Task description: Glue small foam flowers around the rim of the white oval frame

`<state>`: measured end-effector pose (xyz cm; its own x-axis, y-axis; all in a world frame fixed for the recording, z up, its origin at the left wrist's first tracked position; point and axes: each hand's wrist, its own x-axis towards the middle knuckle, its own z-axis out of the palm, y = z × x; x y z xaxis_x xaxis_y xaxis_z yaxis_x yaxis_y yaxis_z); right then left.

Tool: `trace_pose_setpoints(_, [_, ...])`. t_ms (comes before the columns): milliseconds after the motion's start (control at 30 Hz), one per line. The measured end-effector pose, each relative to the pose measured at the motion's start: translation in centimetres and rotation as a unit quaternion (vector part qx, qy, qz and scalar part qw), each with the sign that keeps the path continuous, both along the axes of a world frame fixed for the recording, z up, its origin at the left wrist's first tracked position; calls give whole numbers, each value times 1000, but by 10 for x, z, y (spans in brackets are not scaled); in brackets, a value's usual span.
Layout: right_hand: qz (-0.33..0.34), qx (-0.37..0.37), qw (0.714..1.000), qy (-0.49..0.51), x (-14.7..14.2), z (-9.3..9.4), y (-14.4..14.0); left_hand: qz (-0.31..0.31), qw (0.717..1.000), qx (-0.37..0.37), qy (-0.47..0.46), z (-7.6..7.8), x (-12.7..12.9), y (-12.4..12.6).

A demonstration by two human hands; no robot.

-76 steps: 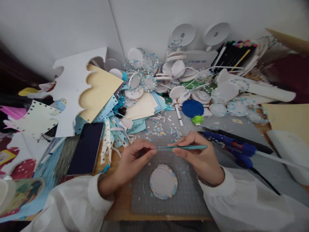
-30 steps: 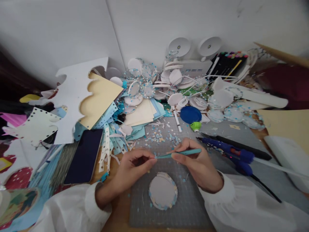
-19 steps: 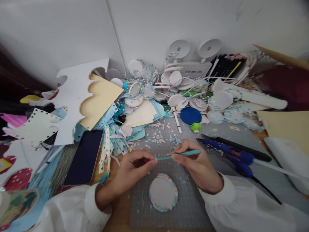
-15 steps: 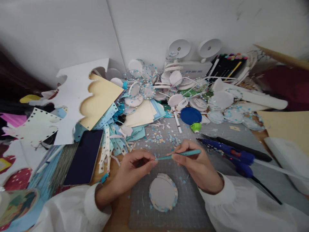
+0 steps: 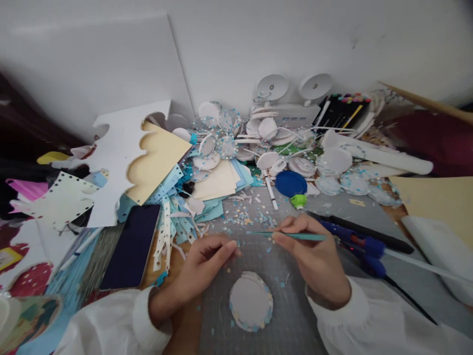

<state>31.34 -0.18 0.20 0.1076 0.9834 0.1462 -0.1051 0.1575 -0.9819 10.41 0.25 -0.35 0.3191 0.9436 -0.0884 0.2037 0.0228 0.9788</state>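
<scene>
One white round disc is noted lying flat on the grey mat; its face is plain, its rim is dotted with small pale-blue and cream stars, and a second white edge is exposed at its 12 o'clock side. At 1 o'clock from the disc, slim teal tweezers are held nearly level in the right hand, tips directed to 9 o'clock. Loose blue and cream stars are scattered at 12 o'clock, beyond the tweezers. One cream star is found at 11 o'clock, near the disc.
</scene>
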Motion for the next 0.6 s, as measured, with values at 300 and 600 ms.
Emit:
trace_pose_setpoints(300, [58, 468, 770, -430, -31, 18, -10, -40, 995, -56, -78, -5, -3, -4])
trace_pose_setpoints(600, [51, 515, 673, -529, -50, 20, -15, 25, 965, -168, -197, -3, 3, -7])
